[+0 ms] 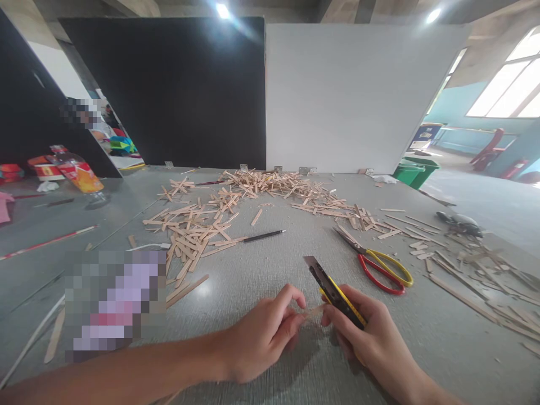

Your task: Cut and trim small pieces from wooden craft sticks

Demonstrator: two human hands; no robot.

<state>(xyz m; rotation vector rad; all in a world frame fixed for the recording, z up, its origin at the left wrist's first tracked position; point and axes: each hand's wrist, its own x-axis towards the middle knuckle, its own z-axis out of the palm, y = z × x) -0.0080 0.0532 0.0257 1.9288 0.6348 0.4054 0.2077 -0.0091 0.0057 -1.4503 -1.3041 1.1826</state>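
My left hand (264,332) is closed in a pinch on one end of a short wooden stick (313,310), low over the grey table (274,264). My right hand (371,337) grips a yellow and black utility knife (333,289) with its blade extended up and to the left; its fingertips also touch the stick's other end. The two hands nearly meet at the stick.
Red and yellow scissors (379,264) lie right of the knife. A black pencil (264,236) lies ahead. Heaps of wooden sticks (202,225) spread across the table's far side, offcuts (476,270) at right. Black and white boards stand behind. A bottle (78,174) stands far left.
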